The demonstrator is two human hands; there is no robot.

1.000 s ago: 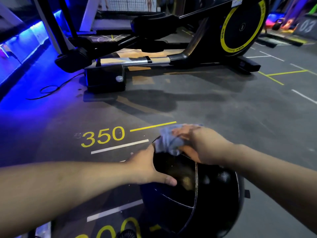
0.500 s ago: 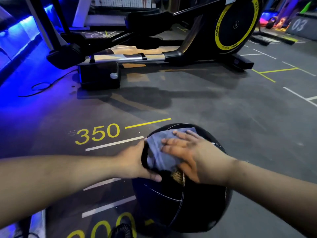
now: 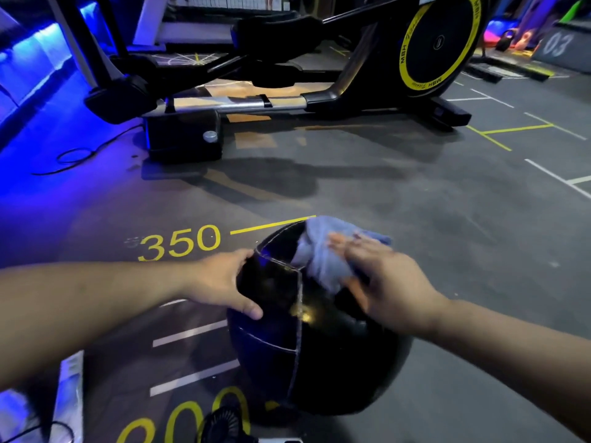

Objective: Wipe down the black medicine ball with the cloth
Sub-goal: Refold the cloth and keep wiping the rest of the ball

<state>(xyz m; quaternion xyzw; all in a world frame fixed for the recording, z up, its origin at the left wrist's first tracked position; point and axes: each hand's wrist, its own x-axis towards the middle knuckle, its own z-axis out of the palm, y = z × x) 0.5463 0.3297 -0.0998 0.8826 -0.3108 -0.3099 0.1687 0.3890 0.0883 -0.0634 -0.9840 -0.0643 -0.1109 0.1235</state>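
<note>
Head view: the black medicine ball [image 3: 319, 346] sits on the floor [image 3: 447, 219] beside the yellow 350 marking [image 3: 180, 243]. The left hand [image 3: 220, 282], spread open, presses the ball's upper left side, likely to stop it rolling. The right hand [image 3: 383, 282], blurred but with fingers extended, presses the cloth [image 3: 319, 257] onto the ball's top.

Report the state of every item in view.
Black stitched medicine ball: on the floor, steadied at its left side.
Blue-grey cloth: crumpled, pressed on the ball's top.
Left hand: rests against the ball, thumb extended.
Right hand: fingers straight, pressing the cloth.
</note>
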